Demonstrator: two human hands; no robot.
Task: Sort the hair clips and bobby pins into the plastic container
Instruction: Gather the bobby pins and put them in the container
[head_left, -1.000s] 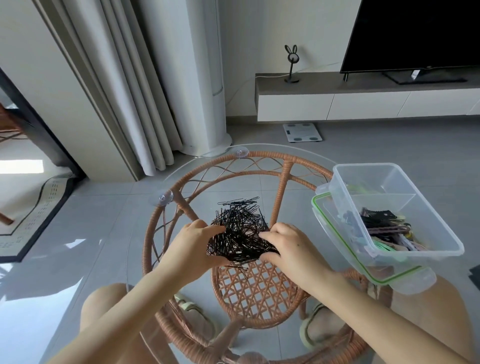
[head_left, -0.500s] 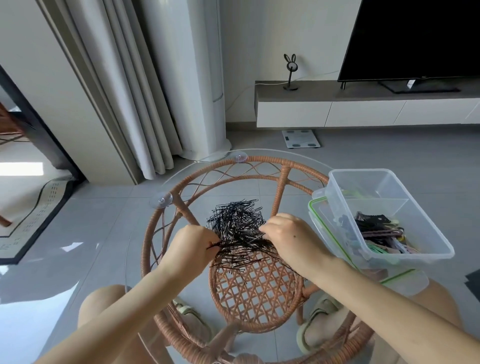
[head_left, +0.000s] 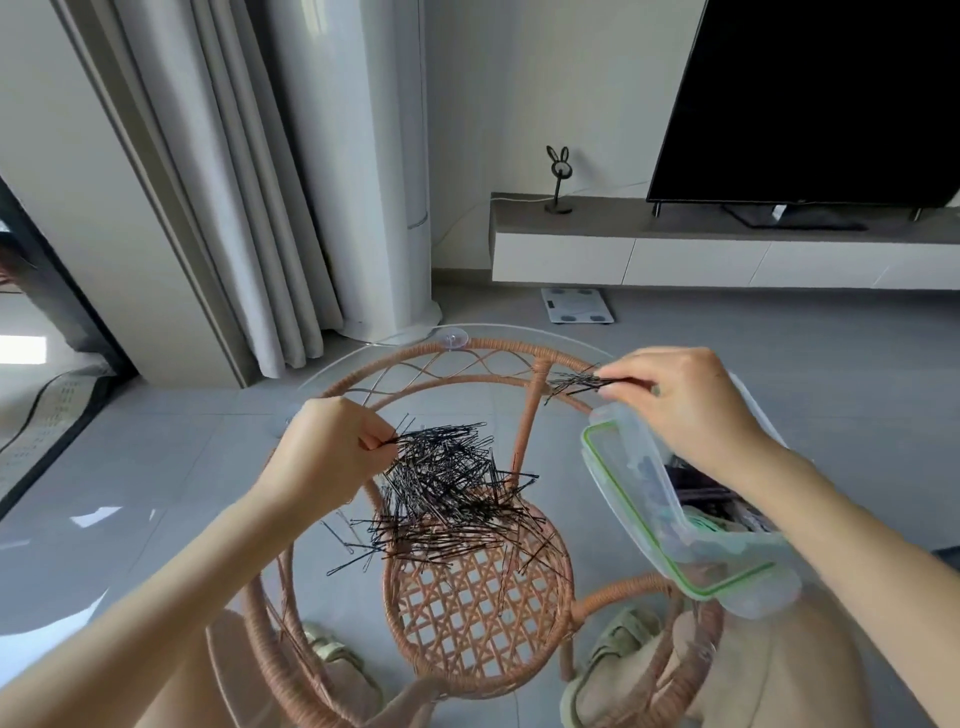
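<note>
Presently, right hand (head_left: 691, 410) pinches a small sheaf of pins (head_left: 576, 383) over the far end of the container (head_left: 649, 483) at right, left hand (head_left: 332, 457) pinches some at the pile (head_left: 452, 499) on the table (head_left: 395, 361); light, stiff, slick wires, probably best nipped crosswise mid-length.

The left hand (head_left: 327, 457) and the right hand (head_left: 691, 410) are shown bare, and both forearms are uncovered as far as the frame's edge. Pale olive-beige sandals (head_left: 615, 647) with broad straps are worn on both feet. Whether the legs are clothed cannot be told.
</note>
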